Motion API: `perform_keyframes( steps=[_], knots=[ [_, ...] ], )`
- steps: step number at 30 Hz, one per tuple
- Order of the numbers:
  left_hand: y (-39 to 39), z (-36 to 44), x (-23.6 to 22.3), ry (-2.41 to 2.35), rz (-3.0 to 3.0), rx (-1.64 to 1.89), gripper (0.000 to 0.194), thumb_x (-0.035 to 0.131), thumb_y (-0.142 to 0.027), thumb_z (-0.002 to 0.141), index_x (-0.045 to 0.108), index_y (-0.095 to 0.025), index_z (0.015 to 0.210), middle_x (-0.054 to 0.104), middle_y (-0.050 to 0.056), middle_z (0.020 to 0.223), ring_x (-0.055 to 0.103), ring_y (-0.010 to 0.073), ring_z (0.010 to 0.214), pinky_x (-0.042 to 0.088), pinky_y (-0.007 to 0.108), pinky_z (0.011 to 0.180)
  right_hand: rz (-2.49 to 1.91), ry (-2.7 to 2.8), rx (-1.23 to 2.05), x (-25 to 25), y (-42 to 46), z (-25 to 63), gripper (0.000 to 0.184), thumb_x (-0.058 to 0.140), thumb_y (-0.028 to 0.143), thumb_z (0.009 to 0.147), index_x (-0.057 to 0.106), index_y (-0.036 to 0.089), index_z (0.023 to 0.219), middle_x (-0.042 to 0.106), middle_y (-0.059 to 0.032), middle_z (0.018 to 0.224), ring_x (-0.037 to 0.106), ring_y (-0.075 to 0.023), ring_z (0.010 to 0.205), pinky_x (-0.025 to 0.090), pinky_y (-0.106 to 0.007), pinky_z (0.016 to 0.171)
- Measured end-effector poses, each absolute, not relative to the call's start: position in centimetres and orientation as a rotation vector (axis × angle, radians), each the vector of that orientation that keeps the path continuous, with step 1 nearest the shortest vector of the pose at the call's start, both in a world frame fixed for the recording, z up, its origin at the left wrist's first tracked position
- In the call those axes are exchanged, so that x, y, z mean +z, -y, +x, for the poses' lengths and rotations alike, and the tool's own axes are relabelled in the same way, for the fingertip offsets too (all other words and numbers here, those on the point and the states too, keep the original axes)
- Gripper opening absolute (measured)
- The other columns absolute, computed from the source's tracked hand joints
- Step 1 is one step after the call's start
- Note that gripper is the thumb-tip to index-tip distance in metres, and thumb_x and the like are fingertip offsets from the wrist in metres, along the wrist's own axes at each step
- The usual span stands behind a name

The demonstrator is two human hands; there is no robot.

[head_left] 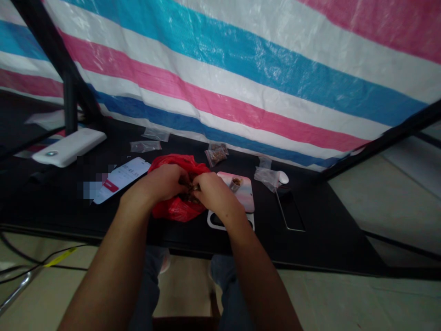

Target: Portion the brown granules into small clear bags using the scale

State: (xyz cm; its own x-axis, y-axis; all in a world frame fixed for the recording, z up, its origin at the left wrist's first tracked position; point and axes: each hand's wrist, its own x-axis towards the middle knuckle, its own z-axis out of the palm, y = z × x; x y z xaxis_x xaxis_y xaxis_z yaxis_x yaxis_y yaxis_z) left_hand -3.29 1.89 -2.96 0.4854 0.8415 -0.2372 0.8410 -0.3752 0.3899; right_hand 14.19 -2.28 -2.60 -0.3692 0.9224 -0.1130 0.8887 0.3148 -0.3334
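A red plastic bag [179, 209] lies open on the black table, with brown dried-looking pieces [189, 195] inside. My left hand [167, 181] reaches over its left side, fingers curled down into the pieces. From the right, my right hand [212, 191] has its fingers pinched together among the same pieces, close to the left fingertips. Just right of the bag is what looks like a small digital scale [248, 195] with a pinkish top, partly covered by my right hand and wrist. A small cup [235, 184] with brown bits stands on it.
Small clear bags of brown bits [216, 157] lie behind the red bag. Flat clear bags [146, 146] are at the back left, others [267, 177] at right beside a white spoon-like piece [283, 178]. A lit phone [122, 179], dark phone [290, 209] and white power bank [70, 147] lie around.
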Motion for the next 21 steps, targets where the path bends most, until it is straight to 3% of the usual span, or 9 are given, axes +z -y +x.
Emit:
perform_keyframes(
  steps=[11, 21],
  knots=[
    [-1.6, -3.1, -2.4, -1.397, 2.283, 0.025, 0.025, 0.066, -0.023, 0.087, 0.085, -0.025, 0.103, 0.084, 0.004, 0.1, 0.076, 0.0236, 0.092, 0.051, 0.03, 0.08, -1.669, 2.442, 0.507, -2.4, 2.2, 14.8, 0.018, 0.067, 0.01, 0.093, 0.083, 0.018, 0.098, 0.082, -0.01, 0.098, 0.074, -0.0207, 0.09, 0.045, -0.027, 0.077],
    [-1.9, -3.5, -3.3, -1.414, 2.267, 0.051, 0.02, 0.069, -0.027, 0.087, 0.082, -0.023, 0.102, 0.084, 0.005, 0.101, 0.076, 0.0243, 0.092, 0.051, 0.032, 0.077, -1.636, 2.246, 0.514, -0.4, 2.7, 17.4, 0.015, 0.076, 0.014, 0.091, 0.086, 0.021, 0.098, 0.084, -0.0083, 0.103, 0.077, -0.0233, 0.097, 0.051, -0.028, 0.083]
  ],
)
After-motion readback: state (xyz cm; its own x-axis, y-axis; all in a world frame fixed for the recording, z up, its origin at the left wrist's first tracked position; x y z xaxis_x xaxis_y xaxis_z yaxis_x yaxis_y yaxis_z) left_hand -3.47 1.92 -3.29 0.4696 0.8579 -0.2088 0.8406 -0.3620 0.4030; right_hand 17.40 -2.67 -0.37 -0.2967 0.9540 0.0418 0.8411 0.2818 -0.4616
